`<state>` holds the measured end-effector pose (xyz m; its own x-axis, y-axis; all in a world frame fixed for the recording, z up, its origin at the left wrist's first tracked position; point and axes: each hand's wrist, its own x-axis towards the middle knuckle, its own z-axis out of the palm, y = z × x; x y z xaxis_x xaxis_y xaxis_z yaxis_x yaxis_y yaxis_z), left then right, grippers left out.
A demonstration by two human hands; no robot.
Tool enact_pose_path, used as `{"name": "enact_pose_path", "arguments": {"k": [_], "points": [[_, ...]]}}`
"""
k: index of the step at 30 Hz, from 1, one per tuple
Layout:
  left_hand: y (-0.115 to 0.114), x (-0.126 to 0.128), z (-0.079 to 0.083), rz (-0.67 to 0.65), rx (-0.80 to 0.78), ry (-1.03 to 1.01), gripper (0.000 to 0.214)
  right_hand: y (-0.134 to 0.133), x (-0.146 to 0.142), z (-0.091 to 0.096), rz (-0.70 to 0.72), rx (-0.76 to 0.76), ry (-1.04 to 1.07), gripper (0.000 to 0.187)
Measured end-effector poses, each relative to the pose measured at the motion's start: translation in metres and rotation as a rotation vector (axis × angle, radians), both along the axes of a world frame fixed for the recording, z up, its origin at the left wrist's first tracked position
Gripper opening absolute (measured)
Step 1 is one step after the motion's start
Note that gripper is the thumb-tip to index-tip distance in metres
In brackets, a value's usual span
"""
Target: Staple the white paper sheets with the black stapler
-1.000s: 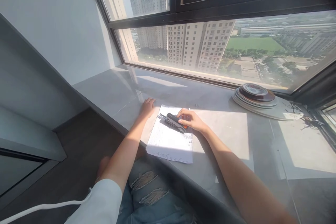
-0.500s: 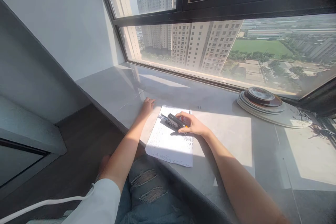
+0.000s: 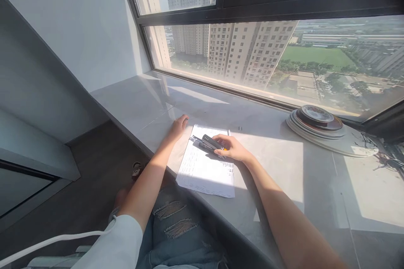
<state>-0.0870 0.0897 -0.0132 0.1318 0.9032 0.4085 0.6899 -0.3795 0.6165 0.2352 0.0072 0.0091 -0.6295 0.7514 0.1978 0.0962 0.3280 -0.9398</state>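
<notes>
My right hand (image 3: pixel 229 147) is closed around the rear of a black stapler (image 3: pixel 209 143) with an orange patch. The stapler lies over the upper part of a stack of printed paper (image 3: pixel 206 174), its top arm lifted away from the base and a metal part sticking out toward the left. Left of the paper, my left hand (image 3: pixel 179 126) is just above the ledge with fingers curled together. A tiny dark thing shows at its fingertips, too small to name. Two small grey pieces (image 3: pixel 240 128) that look like staple strips lie beyond the paper.
A stack of plates (image 3: pixel 315 122) stands on the ledge (image 3: pixel 271 176) at right, on a large pale board or plate, with dark wires (image 3: pixel 383 157) beside it. A window (image 3: pixel 240 54) runs along the back. The ledge's front edge is near my legs.
My left hand has shifted slightly, and a dark speck now shows at its fingertips. My right hand stays on the stapler, whose top arm seems a little lower. The view has tilted slightly.
</notes>
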Motion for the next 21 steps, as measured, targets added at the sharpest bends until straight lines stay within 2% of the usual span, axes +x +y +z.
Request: {"name": "enact_pose_path", "arguments": {"k": [4, 8, 14, 21], "points": [[-0.01, 0.002, 0.004, -0.087, -0.008, -0.026, 0.042, 0.001, 0.001, 0.0, -0.014, 0.017, -0.023, 0.052], [-0.016, 0.002, 0.009, -0.195, -0.072, -0.055, 0.04, 0.002, 0.001, 0.0, -0.021, 0.037, -0.023, 0.051], [-0.02, 0.003, 0.012, -0.197, -0.054, -0.135, 0.043, 0.002, 0.001, 0.002, -0.024, 0.048, -0.029, 0.046], [-0.029, 0.01, 0.02, -0.332, -0.253, -0.354, 0.051, 0.005, 0.003, -0.003, -0.019, 0.058, -0.027, 0.047]]}}
